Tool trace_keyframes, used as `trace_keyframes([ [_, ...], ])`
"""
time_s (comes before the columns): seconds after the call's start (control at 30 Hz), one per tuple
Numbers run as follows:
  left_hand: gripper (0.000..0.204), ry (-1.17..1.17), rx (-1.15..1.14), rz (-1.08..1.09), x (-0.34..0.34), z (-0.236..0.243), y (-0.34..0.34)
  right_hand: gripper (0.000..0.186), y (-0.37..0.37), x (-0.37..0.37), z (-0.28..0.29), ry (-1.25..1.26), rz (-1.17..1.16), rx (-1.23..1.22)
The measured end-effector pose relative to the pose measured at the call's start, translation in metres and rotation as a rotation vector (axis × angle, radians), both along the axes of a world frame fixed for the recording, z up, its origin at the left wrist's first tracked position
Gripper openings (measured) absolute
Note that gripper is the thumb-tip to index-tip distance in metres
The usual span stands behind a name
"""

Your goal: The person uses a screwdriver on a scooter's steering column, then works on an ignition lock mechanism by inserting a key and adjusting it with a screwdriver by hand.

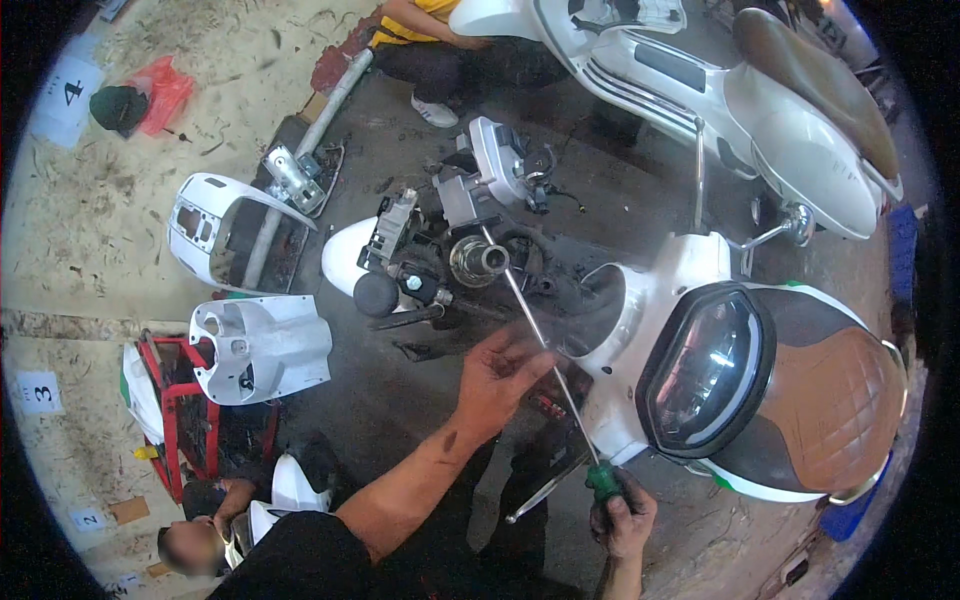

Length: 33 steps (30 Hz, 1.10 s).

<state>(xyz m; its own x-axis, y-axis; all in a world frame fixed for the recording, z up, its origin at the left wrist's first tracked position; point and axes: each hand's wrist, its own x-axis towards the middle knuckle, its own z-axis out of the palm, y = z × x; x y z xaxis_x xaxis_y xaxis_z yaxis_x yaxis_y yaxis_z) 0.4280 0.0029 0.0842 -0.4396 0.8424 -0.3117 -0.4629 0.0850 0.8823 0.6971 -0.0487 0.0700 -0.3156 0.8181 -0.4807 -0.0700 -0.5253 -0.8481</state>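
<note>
Closes the right grip (622, 512) firmly round the green handle (602, 479) of a long screwdriver (580, 422). Brings the left grip (500, 370) to the shaft (570, 400) — likely to steady it, though cannot tell whether pinched tight or loose. Slants up and leftward to the bare steering stem (468, 262), apparently exposed for access. Shows loose white panels (285, 350) farther left — probably set aside to free space — and a white scooter (690, 262) just right.

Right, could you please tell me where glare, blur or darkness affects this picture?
Head view: bright glare marks the headlight; the left hand looks slightly blurred, the screwdriver sharper; the corners fall to black around the fisheye circle.
</note>
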Motion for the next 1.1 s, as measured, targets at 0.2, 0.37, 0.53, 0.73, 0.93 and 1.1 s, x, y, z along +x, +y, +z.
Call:
trace_keyframes([
  [0.2, 0.035, 0.050, -0.068, 0.008, -0.003, 0.001, -0.001, 0.061, 0.008, -0.002, 0.011, 0.348, -0.144, -0.653],
  [0.37, 0.030, -0.030, -0.074, 0.022, 0.000, 0.010, 0.002, 0.066, 0.013, -0.002, 0.009, 0.378, 0.050, -0.553],
  [0.53, 0.032, -0.010, -0.103, 0.053, 0.010, 0.012, 0.003, 0.053, 0.012, -0.009, 0.010, -0.239, 0.169, 0.267],
  [0.73, 0.035, -0.077, -0.077, 0.064, 0.007, -0.007, -0.001, 0.047, 0.022, -0.010, 0.017, -0.400, 0.242, 0.499],
  [0.93, 0.032, -0.149, -0.076, 0.054, 0.010, 0.015, 0.007, 0.041, 0.019, -0.010, 0.018, -0.211, 0.167, 0.137],
  [1.1, 0.030, -0.014, -0.266, -0.059, 0.003, 0.022, 0.010, 0.036, 0.023, -0.035, 0.057, -0.513, 0.211, 0.461],
])
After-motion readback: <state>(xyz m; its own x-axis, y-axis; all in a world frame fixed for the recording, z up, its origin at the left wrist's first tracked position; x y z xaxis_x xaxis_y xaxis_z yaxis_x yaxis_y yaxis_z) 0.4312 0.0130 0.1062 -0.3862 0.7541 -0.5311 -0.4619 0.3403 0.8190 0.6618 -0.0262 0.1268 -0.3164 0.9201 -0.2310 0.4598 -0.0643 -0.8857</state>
